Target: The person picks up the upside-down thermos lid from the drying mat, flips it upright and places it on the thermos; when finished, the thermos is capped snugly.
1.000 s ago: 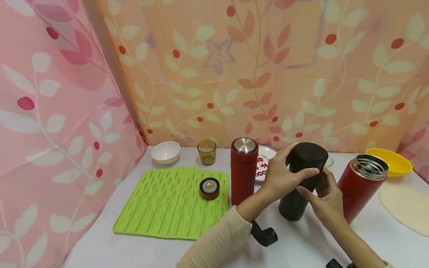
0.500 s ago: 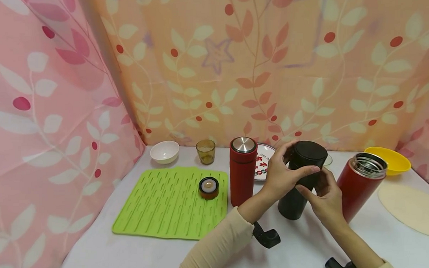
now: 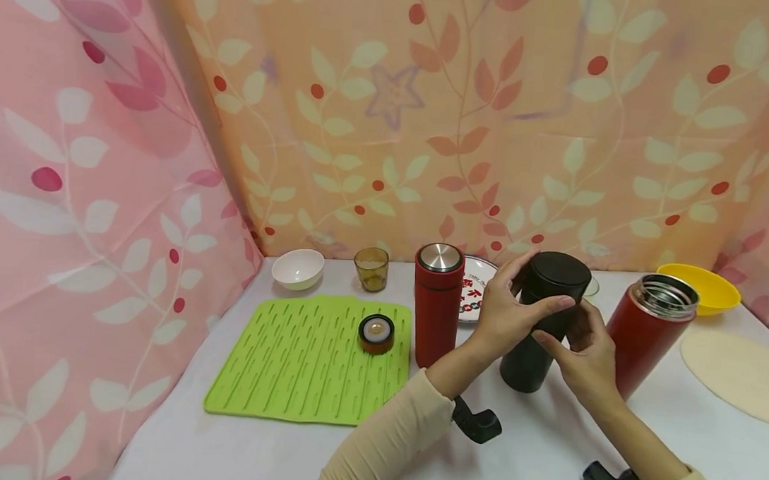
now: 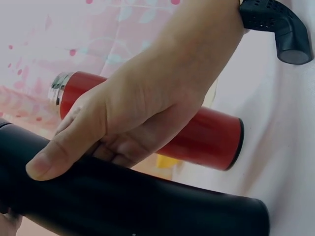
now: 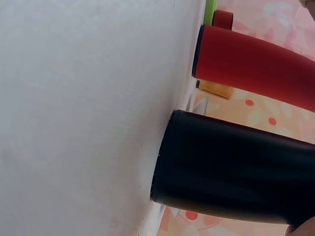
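Where the leaf-print curtains (image 3: 426, 128) meet the white table (image 3: 275, 455), we see a green mat (image 3: 297, 364) lying at the left, the largest thing on the surface. Right of centre stands our black flask (image 3: 540, 323), upright on the table with its lid on, between a red capped flask (image 3: 437, 305) on its left and an open red flask (image 3: 648, 334) on its right. Our left hand (image 3: 509, 311) grips the black flask's upper part, fingers curled round it and thumb laid across the near side; the left wrist view shows the thumb (image 4: 59, 157) pressed flat on the black wall. Our right hand (image 3: 584, 360) is at the flask's right side, just below the lid, fingers bent toward it; whether they clamp it we cannot tell, since the right wrist view shows only the flask's base (image 5: 206, 162) on the table.

At the far right sits a yellow bowl (image 3: 707, 290), and near it a pale round mat (image 3: 742, 372). Behind the flasks lies a plate (image 3: 474, 292) with red writing too small for us to read. At the far left are a white bowl (image 3: 297, 269) and an amber glass (image 3: 371, 269). A small cap (image 3: 375, 333) rests on the green mat's right part. No brand shows on any flask.
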A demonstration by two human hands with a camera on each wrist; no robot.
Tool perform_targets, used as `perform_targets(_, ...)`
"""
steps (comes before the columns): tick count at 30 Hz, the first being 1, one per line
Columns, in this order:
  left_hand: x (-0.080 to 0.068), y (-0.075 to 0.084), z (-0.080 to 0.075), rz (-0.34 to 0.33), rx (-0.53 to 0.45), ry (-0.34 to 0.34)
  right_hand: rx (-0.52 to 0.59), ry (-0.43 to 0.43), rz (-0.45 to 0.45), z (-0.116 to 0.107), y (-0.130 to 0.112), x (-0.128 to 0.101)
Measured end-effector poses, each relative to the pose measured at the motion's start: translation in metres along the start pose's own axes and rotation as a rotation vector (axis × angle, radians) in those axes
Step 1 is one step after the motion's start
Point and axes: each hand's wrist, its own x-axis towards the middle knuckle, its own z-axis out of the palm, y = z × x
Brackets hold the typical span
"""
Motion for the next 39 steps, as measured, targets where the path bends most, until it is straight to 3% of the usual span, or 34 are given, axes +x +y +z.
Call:
perform_targets(5, -0.003, 0.006, -0.006, -0.032, 0.079, -0.025, 0.008, 0.012, -0.029, 0.0, 0.001, 0.001)
perform_targets(8, -0.012, 0.018, -0.017, -0.001, 0.159, -0.064, 0.017, 0.014, -0.033, 0.002, 0.001, 0.001)
perform_targets(11, -0.026, 0.033, -0.034, 0.115, 0.212, -0.075, 0.017, 0.01, -0.019, 0.003, 0.001, 0.0)
perform_targets(14, -0.041, 0.044, -0.057, 0.282, 0.22, -0.037, 0.008, 0.006, -0.001, 0.002, 0.0, 0.0)
perform_targets(17, -0.056, 0.043, -0.087, 0.422, 0.202, 0.0, -0.008, -0.003, 0.023, 0.002, -0.002, 0.0)
perform_targets(19, -0.066, 0.035, -0.111, 0.45, 0.206, 0.01, -0.013, -0.012, 0.032, 0.003, -0.002, 0.0)
perform_targets(20, -0.071, 0.029, -0.123, 0.432, 0.207, 0.014, -0.01, -0.016, 0.033, 0.003, -0.001, 0.0)
perform_targets(22, -0.08, 0.017, -0.147, 0.327, 0.24, 0.039, -0.004, -0.019, 0.025, 0.003, 0.0, 0.0)
perform_targets(27, -0.09, -0.015, -0.189, -0.118, 0.34, 0.094, 0.024, -0.013, -0.023, 0.0, 0.002, 0.002)
perform_targets(30, -0.092, -0.036, -0.202, -0.309, 0.43, 0.055, 0.021, -0.017, -0.02, -0.001, 0.003, 0.002)
perform_targets(32, -0.093, -0.047, -0.206, -0.388, 0.496, -0.001, 0.012, -0.017, -0.003, -0.001, 0.004, 0.001)
perform_targets(35, -0.096, -0.058, -0.209, -0.446, 0.582, -0.064, 0.006, -0.016, 0.008, -0.001, 0.005, 0.0)
perform_targets(39, -0.098, -0.068, -0.215, -0.495, 0.557, -0.064, 0.023, -0.008, -0.008, 0.001, 0.004, 0.001)
